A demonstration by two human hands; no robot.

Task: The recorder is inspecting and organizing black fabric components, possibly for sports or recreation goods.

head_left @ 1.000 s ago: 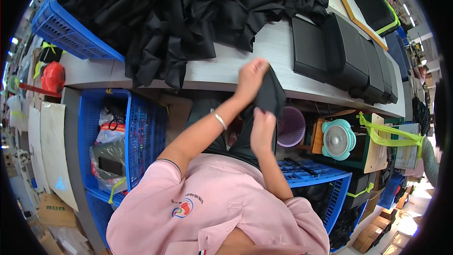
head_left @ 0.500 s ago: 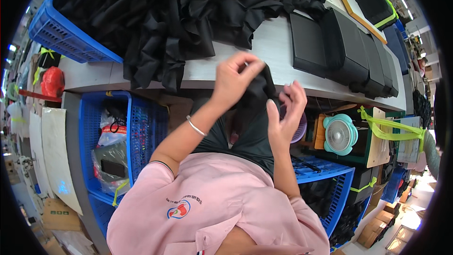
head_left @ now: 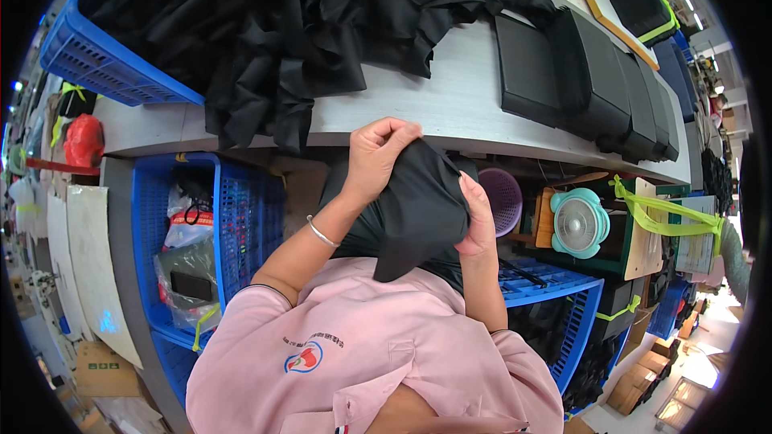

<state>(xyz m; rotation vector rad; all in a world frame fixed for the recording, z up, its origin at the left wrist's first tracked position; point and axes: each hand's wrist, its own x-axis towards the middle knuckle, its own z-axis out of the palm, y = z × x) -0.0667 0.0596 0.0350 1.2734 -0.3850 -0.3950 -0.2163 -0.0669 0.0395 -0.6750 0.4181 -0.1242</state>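
A piece of black fabric (head_left: pixel 422 209) hangs between my two hands, over my lap and just in front of the table's near edge. My left hand (head_left: pixel 378 157) pinches its upper left corner between thumb and fingers. On the other side my right hand (head_left: pixel 476 215) grips the fabric's right edge, thumb on top. The lower corner of the cloth droops toward my pink shirt. Beyond my hands, a large heap of black fabric pieces (head_left: pixel 322 16) lies on the pale table (head_left: pixel 418 108), some hanging over its edge.
Black folded stacks (head_left: pixel 591 76) line the table's right side. A blue basket (head_left: pixel 121 72) stands at the far left, and a blue crate (head_left: pixel 241 217) with bagged items is below. To the right are a purple basket (head_left: pixel 503 201), a turquoise fan (head_left: pixel 579 223) and another blue crate (head_left: pixel 555 293).
My right hand, apart from the cloth before, has closed on its right edge. My left hand has come lower and nearer, and the fabric is now spread out between both hands.
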